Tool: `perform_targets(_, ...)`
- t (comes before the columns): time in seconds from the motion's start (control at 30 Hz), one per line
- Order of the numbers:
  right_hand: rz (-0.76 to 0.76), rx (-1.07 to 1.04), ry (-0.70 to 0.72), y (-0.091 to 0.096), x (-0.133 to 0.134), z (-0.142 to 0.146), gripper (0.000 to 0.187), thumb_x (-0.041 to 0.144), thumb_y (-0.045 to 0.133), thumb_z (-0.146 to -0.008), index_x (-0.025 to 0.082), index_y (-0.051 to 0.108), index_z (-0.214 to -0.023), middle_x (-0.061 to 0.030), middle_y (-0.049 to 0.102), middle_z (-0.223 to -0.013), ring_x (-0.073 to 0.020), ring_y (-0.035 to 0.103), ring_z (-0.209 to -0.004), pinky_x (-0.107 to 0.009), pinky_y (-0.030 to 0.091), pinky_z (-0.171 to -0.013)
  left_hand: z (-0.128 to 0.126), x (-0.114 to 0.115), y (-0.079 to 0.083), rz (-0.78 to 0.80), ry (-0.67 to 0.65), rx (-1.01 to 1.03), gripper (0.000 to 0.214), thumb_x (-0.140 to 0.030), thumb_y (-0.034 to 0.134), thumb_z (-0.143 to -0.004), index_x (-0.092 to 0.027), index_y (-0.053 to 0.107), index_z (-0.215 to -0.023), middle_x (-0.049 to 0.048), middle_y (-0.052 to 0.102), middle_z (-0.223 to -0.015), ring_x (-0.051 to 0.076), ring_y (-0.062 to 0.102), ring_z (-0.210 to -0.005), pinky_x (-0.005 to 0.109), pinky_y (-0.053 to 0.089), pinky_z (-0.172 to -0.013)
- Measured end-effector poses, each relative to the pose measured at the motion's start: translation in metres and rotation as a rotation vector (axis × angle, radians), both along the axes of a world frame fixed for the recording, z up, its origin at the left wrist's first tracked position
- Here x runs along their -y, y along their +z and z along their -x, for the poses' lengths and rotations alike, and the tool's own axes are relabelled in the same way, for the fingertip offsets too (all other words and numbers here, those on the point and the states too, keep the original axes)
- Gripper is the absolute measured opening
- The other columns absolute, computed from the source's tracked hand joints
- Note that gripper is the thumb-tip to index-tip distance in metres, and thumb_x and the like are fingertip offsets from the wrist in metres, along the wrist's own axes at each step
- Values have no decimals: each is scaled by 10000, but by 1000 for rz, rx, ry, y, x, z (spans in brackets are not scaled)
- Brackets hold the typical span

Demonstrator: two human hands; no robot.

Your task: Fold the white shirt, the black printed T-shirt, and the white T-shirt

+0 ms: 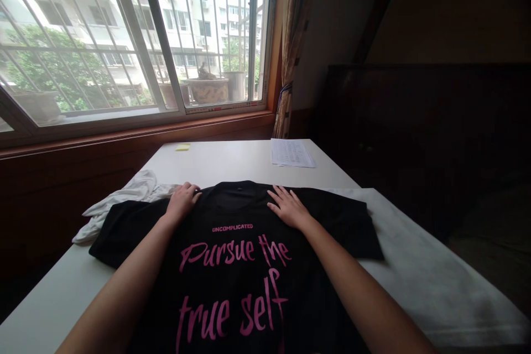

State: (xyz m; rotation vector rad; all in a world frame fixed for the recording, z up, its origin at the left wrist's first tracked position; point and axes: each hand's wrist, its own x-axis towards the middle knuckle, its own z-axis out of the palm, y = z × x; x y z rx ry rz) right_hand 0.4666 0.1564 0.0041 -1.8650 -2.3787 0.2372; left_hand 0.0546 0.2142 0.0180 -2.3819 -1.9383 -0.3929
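A black T-shirt (238, 265) with pink lettering lies spread on the white table, its collar at the far side and its sleeves out to both sides. At the left shoulder near the collar, my left hand (181, 202) has its fingers bent and closed on the fabric; the fingertips are partly hidden. My right hand (289, 208) rests flat on the right shoulder, its fingers spread and holding nothing. Both forearms reach over the shirt from the near side.
A crumpled white cloth (135, 191) lies at the table's left edge, by the left sleeve. Papers (292, 152) and a small yellow note (183, 147) are on the white table (232, 157) toward the back. Beyond stand a barred window (207, 33) and a tied curtain (287, 88).
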Motion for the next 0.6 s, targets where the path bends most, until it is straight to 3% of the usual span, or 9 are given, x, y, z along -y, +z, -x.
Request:
perform_targets(0.23, 24, 2, -13, 6, 1, 1, 697, 662, 243, -1030, 313, 292, -1632, 6, 144, -1725, -227, 91, -1592, -477, 75, -1282, 28, -9, 3, 4, 13, -55, 221, -383, 482, -1007, -237, 647, -1027, 89, 641, -1112, 284, 573, -1079, 384, 489, -914)
perform_targets(0.33, 20, 12, -69, 16, 0, 11, 666, 606, 340, -1023, 273, 392, -1598, -47, 248, -1701, -312, 182, -1571, -552, 148, -1258, 28, -9, 2, -17, 16, -71, 224, -362, 449, -1016, -231, 631, -1026, 100, 629, -1107, 292, 565, -1076, 393, 483, -906)
perform_targets(0.4, -30, 9, -88, 24, -1, 28, 619, 499, 403, -1019, 195, 473, -1554, -118, 320, -1669, -362, 244, -1543, -576, 169, -1244, 26, -8, 0, -29, 16, -74, 238, -358, 427, -1022, -227, 626, -1035, 107, 620, -1108, 301, 557, -1078, 403, 480, -903)
perform_targets(0.47, -101, -12, -38, 32, 0, 55, 572, 385, 400, -1022, 140, 499, -1529, -147, 362, -1645, -337, 279, -1529, -523, 154, -1261, 25, -7, -1, -38, 19, -70, 254, -361, 413, -1027, -223, 624, -1053, 115, 612, -1118, 306, 548, -1080, 412, 477, -908)
perform_targets(0.6, -174, -72, 185, 38, -1, 125, 535, 360, 380, -1039, 168, 506, -1523, -76, 449, -1605, -225, 351, -1501, -374, 176, -1276, 28, -7, -2, -32, 14, -56, 258, -374, 419, -1030, -226, 624, -1081, 110, 607, -1127, 295, 543, -1076, 419, 471, -943)
